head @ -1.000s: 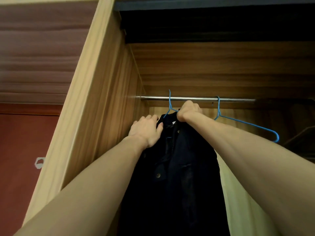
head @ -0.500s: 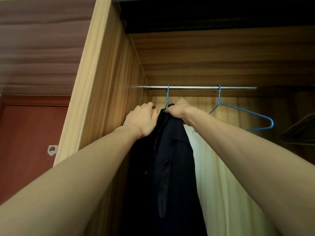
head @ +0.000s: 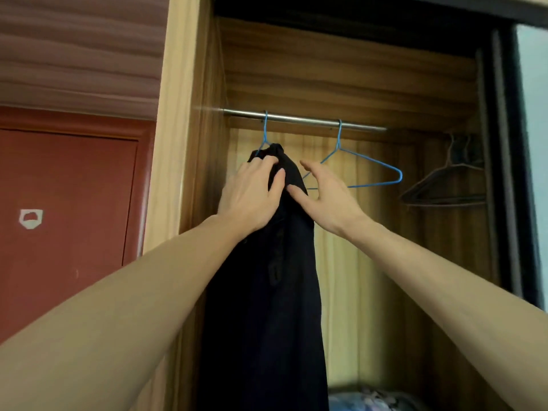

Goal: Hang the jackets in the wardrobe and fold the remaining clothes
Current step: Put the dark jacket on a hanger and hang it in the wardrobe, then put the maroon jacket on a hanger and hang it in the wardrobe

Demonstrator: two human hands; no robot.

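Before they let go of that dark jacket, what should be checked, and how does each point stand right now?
1. Jacket's hanger hooked over the rail: ok.
2. Jacket hanging straight down: ok.
3. Left hand off the jacket: not ok, fingers on its shoulder.
4. Right hand off the jacket: not ok, thumb touches the cloth; fingers spread.
5. Both shoulders seated on the hanger: cannot tell, cloth bunched and hands cover it.
6. Spare blue hanger free for the next jacket: ok.

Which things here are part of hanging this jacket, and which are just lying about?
Part of the job:
dark jacket
its blue hanger
metal rail
left hand, resting on the jacket
right hand, open beside it

Just there:
empty blue hanger
dark hangers
red door
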